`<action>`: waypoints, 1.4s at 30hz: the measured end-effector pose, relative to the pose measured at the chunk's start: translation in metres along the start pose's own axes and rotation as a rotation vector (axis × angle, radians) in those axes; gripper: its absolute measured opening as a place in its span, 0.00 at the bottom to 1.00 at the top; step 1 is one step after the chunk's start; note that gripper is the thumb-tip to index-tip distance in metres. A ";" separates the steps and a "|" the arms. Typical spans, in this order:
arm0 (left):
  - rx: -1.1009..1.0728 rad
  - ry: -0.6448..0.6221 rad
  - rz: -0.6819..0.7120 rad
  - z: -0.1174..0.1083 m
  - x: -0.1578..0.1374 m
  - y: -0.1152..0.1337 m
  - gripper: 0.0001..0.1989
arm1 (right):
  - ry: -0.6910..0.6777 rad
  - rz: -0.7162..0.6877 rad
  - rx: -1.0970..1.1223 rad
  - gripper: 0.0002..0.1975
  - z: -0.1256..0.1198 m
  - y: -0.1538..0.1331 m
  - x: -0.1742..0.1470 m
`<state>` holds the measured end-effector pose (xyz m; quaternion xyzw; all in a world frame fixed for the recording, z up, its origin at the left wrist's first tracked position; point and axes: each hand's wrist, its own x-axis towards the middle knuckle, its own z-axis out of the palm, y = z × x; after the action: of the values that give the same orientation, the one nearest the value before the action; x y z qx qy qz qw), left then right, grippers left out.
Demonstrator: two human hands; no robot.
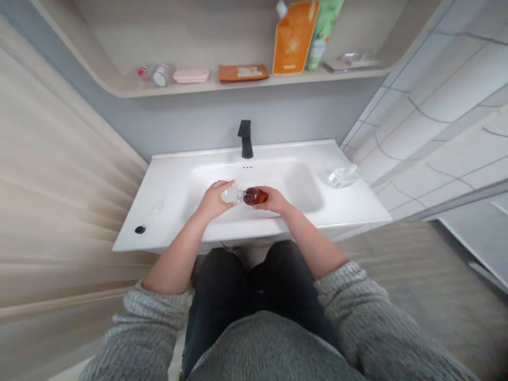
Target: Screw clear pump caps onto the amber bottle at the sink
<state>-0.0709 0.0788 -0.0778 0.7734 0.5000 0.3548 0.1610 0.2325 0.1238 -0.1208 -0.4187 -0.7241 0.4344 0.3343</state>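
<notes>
Over the white sink basin (296, 185), my left hand (215, 201) is closed around a clear bottle (230, 195). My right hand (273, 200) grips a reddish-brown bottle (254, 196), tilted with its neck toward the clear one. The two necks meet or nearly meet between my hands; I cannot tell whether they touch. A small black cap (140, 229) lies on the counter to the left. Near it is a faint transparent item (157, 207), too unclear to name.
A black faucet (246, 140) rises behind the basin. Crumpled clear plastic (343, 176) lies on the right counter. Above, a shelf (190, 89) holds an orange pouch (294, 39), a green tube (320, 37), a flat orange packet (243, 73) and a pink case (191, 75). A curtain (59, 174) hangs left.
</notes>
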 end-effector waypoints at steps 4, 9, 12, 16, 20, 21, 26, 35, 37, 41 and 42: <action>0.019 -0.004 -0.004 -0.002 0.004 0.001 0.39 | 0.008 -0.002 0.014 0.39 0.000 -0.003 0.000; 0.039 -0.015 0.025 -0.005 0.007 -0.001 0.40 | 0.002 -0.009 0.017 0.38 0.000 -0.006 -0.001; 0.047 -0.031 0.042 -0.008 0.008 -0.001 0.40 | 0.001 -0.013 0.017 0.38 0.000 -0.008 -0.002; 0.053 -0.055 0.050 -0.011 0.012 0.000 0.41 | 0.000 -0.005 0.015 0.39 0.000 -0.009 -0.003; 0.055 -0.063 0.041 -0.014 0.015 0.003 0.41 | 0.015 -0.013 -0.003 0.39 0.000 -0.011 -0.002; 0.056 -0.067 0.038 -0.014 0.016 0.003 0.40 | 0.015 -0.016 -0.003 0.39 0.000 -0.011 -0.002; 0.072 -0.106 0.031 -0.020 0.020 0.007 0.41 | 0.014 -0.028 0.004 0.38 -0.002 -0.014 -0.003; 0.063 -0.118 0.032 -0.026 0.024 0.013 0.40 | 0.019 -0.025 0.043 0.38 -0.001 -0.016 -0.004; 0.061 -0.121 0.043 -0.026 0.024 0.014 0.40 | 0.016 -0.031 0.057 0.38 -0.001 -0.016 -0.004; 0.068 -0.132 0.041 -0.029 0.026 0.016 0.41 | 0.016 -0.032 0.071 0.39 -0.001 -0.015 -0.004; 0.069 -0.134 0.038 -0.029 0.026 0.017 0.41 | 0.016 -0.033 0.070 0.39 -0.001 -0.015 -0.004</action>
<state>-0.0740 0.0914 -0.0369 0.8099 0.4853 0.2877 0.1604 0.2299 0.1165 -0.1071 -0.3981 -0.7124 0.4507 0.3617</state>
